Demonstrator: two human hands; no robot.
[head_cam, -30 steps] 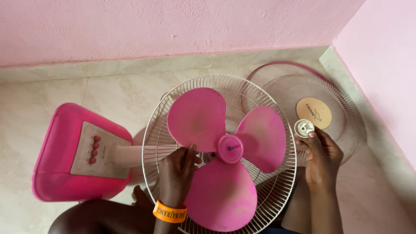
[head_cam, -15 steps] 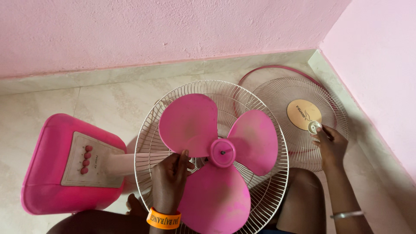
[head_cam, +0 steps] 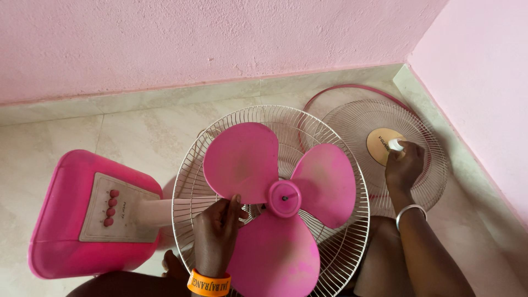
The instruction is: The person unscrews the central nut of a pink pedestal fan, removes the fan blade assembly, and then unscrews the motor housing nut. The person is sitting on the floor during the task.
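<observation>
Two hands work on a pink fan lying on the floor. At left sits its base [head_cam: 82,214] with four buttons. The left hand [head_cam: 215,234] pinches the edge of the blade [head_cam: 278,192] inside the rear grille [head_cam: 352,242]. Farther right, the right hand [head_cam: 404,165] holds a small white cap [head_cam: 395,145] with closed fingers over the front grille [head_cam: 434,165] lying beside the wall.

Pink fan blade [head_cam: 278,201] is seated in the white rear grille [head_cam: 330,250], held at its lower-left edge by the left hand [head_cam: 217,234]. Right of the blade, a small white cap [head_cam: 395,145] is pressed by the right hand [head_cam: 404,165] onto the detached front grille [head_cam: 429,181]. The pink base [head_cam: 88,214] lies left of the blade.
</observation>
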